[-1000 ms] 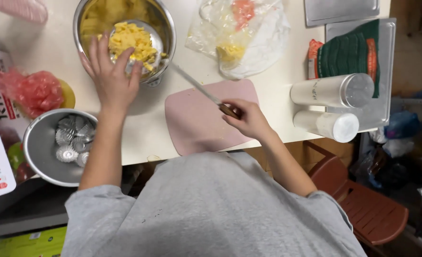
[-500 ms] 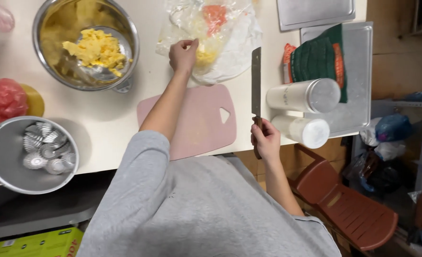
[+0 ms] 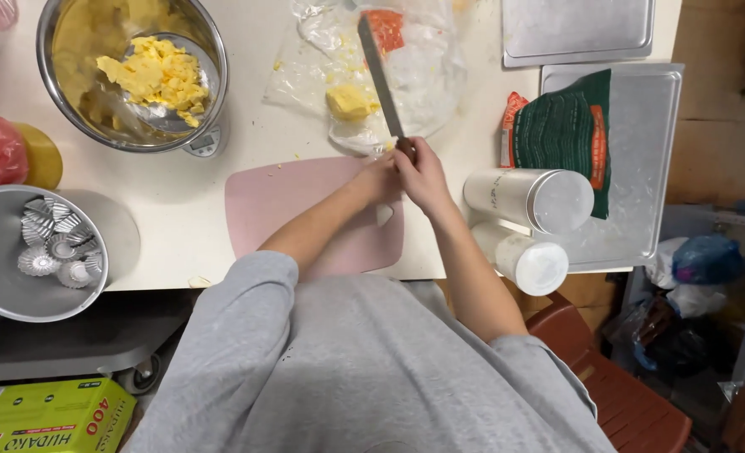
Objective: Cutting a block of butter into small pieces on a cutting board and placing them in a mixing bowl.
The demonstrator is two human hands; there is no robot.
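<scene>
Both hands meet at the knife (image 3: 379, 74) handle above the pink board (image 3: 280, 201) on the desk (image 3: 188, 235). The right hand (image 3: 424, 172) has its grip closed around the handle; the left hand (image 3: 381, 178) presses beside it, its grip unclear. The blade points over the plastic wrap (image 3: 423, 75) toward the butter (image 3: 349, 101).

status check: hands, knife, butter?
Both hands together at the knife handle: right hand gripping, left hand against it. Blade points out over the butter on the plastic wrap. Cutting board bare beneath.
</scene>
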